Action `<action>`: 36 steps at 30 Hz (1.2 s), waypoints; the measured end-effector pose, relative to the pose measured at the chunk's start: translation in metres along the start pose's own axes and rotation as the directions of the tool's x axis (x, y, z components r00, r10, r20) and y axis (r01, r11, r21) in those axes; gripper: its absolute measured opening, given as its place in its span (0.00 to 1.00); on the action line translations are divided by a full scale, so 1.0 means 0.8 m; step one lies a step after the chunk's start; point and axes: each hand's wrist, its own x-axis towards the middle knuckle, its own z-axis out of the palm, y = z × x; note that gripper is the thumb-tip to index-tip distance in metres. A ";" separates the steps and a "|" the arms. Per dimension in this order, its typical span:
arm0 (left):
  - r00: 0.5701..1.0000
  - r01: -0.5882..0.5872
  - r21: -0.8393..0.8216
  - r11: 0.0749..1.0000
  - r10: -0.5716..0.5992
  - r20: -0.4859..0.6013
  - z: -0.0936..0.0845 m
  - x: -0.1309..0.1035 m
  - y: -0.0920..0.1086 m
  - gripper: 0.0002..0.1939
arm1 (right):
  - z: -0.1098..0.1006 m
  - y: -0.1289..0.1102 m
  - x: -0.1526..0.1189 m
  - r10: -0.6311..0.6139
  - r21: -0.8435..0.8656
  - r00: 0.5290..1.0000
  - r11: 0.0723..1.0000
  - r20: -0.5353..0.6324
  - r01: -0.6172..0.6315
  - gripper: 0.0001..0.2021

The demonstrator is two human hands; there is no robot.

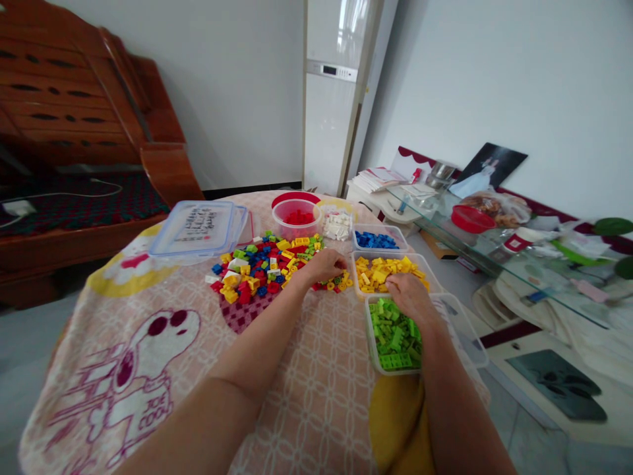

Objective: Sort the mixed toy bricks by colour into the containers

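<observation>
A mixed pile of toy building bricks [262, 267] in red, yellow, blue, green and white lies on the cloth-covered table. At the pile's right end is my left hand [327, 265], its fingers curled; whatever they hold is hidden. My right hand [409, 297] reaches over the clear box of yellow bricks [378, 272], fingertips bent together among them; I cannot make out a piece in the grip. Just below that hand stands a box of lime green bricks [393, 333]. Blue bricks [376, 241] fill a smaller box behind the yellow one.
Behind the pile are a round tub [297, 227] with red bricks and a heap of white bricks [337, 225]. Clear lids [195, 227] are stacked at the left. A cluttered glass-topped cabinet [539, 270] stands to the right, a wooden bench [74, 132] at the left.
</observation>
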 end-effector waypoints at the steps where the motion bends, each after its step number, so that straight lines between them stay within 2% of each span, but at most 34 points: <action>1: 1.000 0.000 -0.007 1.000 0.000 -0.008 -0.002 -0.003 0.000 0.16 | 0.001 0.001 0.000 -0.002 0.001 1.000 1.000 -0.003 0.002 0.17; 6: 0.999 0.001 -0.074 0.997 -0.004 -0.043 -0.015 -0.010 -0.006 0.21 | 0.004 0.002 0.000 0.000 0.004 1.000 1.000 -0.019 0.000 0.17; 9: 0.999 0.008 -0.056 0.998 -0.011 -0.050 -0.016 -0.010 -0.013 0.23 | 0.005 0.004 0.000 -0.004 0.003 1.000 1.000 -0.016 0.004 0.16; 16: 1.000 0.024 0.044 0.999 -0.024 0.019 -0.001 -0.007 -0.014 0.19 | 0.011 0.010 0.003 0.002 0.006 1.000 1.000 -0.005 -0.002 0.16; 21: 0.997 0.074 0.085 0.994 -0.075 0.008 0.001 -0.005 -0.008 0.15 | 0.010 0.008 0.002 -0.002 -0.012 1.000 1.000 -0.015 0.002 0.16; 26: 0.997 0.076 0.076 0.994 -0.076 -0.004 0.000 -0.007 -0.005 0.11 | 0.009 0.008 0.001 -0.015 -0.018 0.999 1.000 -0.029 0.015 0.16; 28: 0.996 0.080 0.057 0.995 -0.077 -0.044 -0.001 -0.008 -0.003 0.10 | 0.010 0.009 0.001 -0.015 -0.021 0.999 1.000 -0.030 0.015 0.16; 31: 0.981 0.087 -0.002 0.996 -0.086 -0.175 -0.005 -0.007 0.001 0.09 | 0.011 0.009 0.001 -0.008 -0.019 1.000 1.000 -0.025 0.007 0.16; 36: 0.937 0.029 -0.218 0.976 -0.102 -0.333 -0.006 -0.006 0.022 0.09 | 0.009 0.007 0.001 -0.005 -0.015 1.000 1.000 -0.019 0.005 0.17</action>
